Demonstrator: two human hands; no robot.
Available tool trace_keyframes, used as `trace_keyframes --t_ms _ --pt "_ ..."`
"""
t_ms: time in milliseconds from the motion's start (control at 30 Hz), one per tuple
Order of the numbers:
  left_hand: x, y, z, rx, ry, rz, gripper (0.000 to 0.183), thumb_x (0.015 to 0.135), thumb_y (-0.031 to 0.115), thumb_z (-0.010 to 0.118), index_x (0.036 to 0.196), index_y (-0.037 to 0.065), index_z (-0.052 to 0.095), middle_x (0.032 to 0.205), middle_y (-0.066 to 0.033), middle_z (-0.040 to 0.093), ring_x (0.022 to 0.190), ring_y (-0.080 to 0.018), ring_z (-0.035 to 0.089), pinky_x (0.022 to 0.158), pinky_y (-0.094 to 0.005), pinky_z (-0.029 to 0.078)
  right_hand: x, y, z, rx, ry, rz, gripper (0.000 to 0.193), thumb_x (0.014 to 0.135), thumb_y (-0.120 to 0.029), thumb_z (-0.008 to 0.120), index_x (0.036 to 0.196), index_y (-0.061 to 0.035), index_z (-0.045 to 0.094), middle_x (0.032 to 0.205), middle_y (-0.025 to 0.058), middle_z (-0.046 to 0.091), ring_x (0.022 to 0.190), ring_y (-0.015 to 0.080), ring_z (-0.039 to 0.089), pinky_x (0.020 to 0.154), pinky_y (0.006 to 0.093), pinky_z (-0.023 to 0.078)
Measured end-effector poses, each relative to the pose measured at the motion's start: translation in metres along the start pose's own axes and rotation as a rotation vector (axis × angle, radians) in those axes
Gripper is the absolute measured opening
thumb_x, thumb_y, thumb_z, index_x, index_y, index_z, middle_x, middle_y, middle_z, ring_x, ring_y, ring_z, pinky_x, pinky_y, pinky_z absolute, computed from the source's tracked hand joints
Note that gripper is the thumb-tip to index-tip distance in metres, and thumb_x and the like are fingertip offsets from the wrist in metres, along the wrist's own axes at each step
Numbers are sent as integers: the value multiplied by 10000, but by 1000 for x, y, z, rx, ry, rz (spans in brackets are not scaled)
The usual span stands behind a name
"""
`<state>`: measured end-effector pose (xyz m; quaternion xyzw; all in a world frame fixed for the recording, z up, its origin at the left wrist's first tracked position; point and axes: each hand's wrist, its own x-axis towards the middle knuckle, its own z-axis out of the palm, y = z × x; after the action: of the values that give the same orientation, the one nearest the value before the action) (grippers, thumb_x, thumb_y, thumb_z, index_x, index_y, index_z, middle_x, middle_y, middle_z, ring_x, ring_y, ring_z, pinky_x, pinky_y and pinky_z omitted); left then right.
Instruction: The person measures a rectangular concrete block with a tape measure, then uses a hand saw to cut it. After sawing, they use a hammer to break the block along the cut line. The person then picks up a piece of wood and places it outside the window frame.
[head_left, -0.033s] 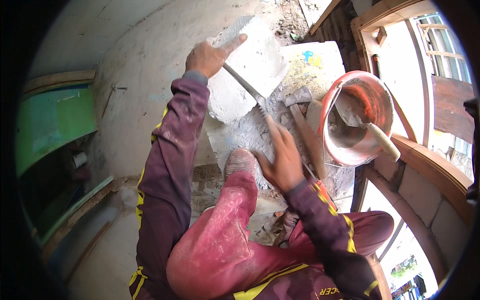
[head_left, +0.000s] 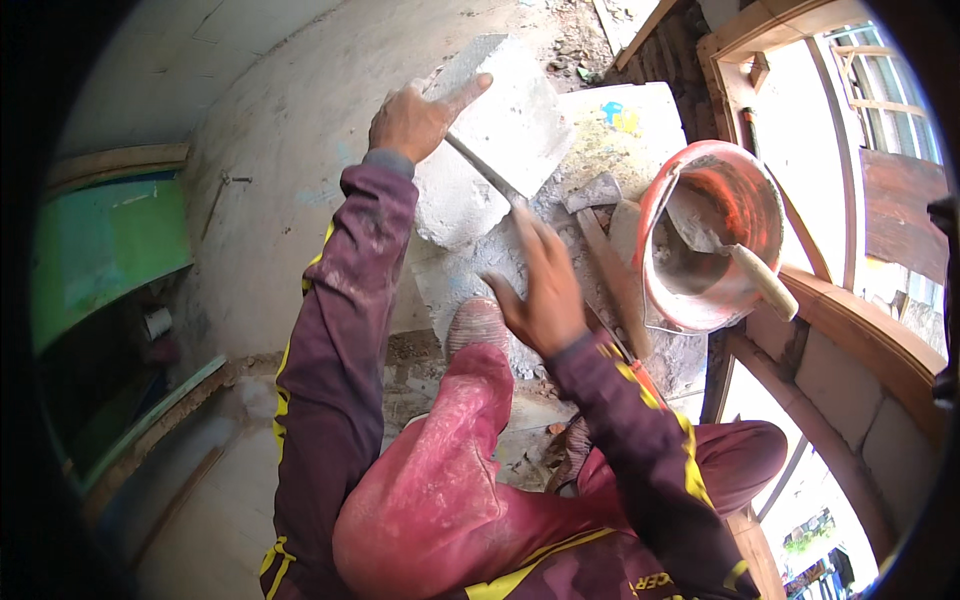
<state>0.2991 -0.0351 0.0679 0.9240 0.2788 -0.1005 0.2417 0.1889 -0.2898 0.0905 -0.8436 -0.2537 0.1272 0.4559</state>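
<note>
A pale, rough-faced masonry block (head_left: 510, 110) lies in front of me on a dusty grey board (head_left: 440, 290). My left hand (head_left: 412, 122) is at its upper left, one digit stretched across the top face, the other fingers curled. A narrow grey metal bar (head_left: 482, 165) runs from under this hand along the block's edge; its held end is hidden. My right hand (head_left: 545, 285), slightly blurred, is at the bar's lower end, fingers stretched and thumb apart, with nothing seen in it. My shoe (head_left: 477, 325) rests on the board just left of that hand.
A hatchet (head_left: 595, 195) with a wooden handle lies right of the block. Beside it a red bucket (head_left: 770, 190) holds a trowel (head_left: 765, 280). A stained white panel (head_left: 640, 110) lies behind. Wooden framing (head_left: 850, 340) runs along the right, a green panel (head_left: 120, 250) at left.
My right hand has shifted up and slightly left, its fingers now over the bar's lower end. The left hand and the block stay nearly where they were.
</note>
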Motion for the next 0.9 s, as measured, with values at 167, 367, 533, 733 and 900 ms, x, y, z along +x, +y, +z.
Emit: trace_keyframes --t_ms 167,367,533,733,900 --pt "-32 15 2 6 74 42 1187 725 858 615 1285 -185 529 1223 -345 600 1158 -411 620 997 -439 481 45 0 76 41 251 80 965 724 -247 861 1492 10 335 1308 258 469 1220 416 466 1039 484 384" --pt "-31 14 2 -132 37 63 1215 710 853 642 1318 -187 487 1255 -351 568 1194 -405 596 1021 -442 468 31 -2 84 -112 337 35 802 668 -250 894 1300 -10 463 1226 203 474 1141 389 475 978 461 379" --pt "-37 19 7 -330 -89 30 1128 824 827 532 1322 -184 475 1263 -393 551 1232 -439 572 1055 -461 453 35 17 90 157 252 -30 608 655 -173 889 1044 -14 449 1277 278 506 1103 439 508 969 478 404" --pt "-24 15 -15 -379 -286 58 1012 858 684 654 1342 -190 490 1188 -296 637 1090 -332 654 969 -386 499 36 25 88 332 210 102 775 615 -152 864 1240 24 442 1216 256 503 1124 436 505 1007 498 417" --pt "-6 6 -32 -363 -361 152 923 839 646 714 1287 -146 561 1058 -222 685 911 -238 687 768 -337 548 32 20 62 225 66 46 932 566 -179 808 1363 54 386 1195 239 475 1129 413 473 988 503 439"
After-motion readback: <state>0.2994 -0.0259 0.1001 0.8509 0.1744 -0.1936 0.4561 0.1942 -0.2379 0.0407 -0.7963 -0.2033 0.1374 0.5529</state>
